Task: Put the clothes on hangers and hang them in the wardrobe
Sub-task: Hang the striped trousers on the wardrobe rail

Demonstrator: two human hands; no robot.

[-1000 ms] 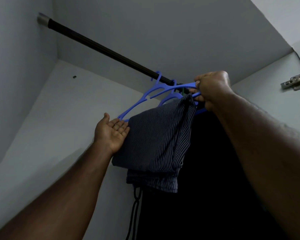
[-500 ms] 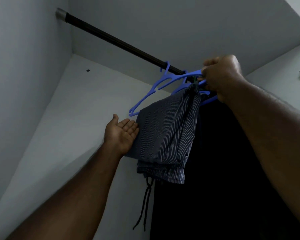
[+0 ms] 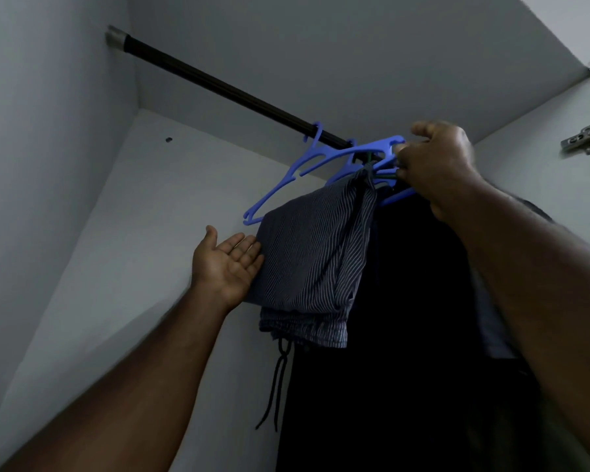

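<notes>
- Shorts (image 3: pixel 315 253), striped and folded, hang over a blue hanger (image 3: pixel 297 175) whose hook is on the rail (image 3: pixel 225 92), beside dark clothes (image 3: pixel 406 335).
- Right hand (image 3: pixel 436 165) is nearer: its fingers are curled around the hanger's right end, just under the rail.
- Left hand (image 3: pixel 227 264) lies flat and relaxed, fingertips touching the left edge of the shorts.
- Hanger's long axis runs from lower left to upper right.
- Compared with half a second before, both hands keep nearly the same places; only the view has shifted a little.

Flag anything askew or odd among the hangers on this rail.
The blue hanger with the striped trousers tilts steeply, its left end drooping, while the right hand grips its other end. Trousers hang bunched rightward.
</notes>
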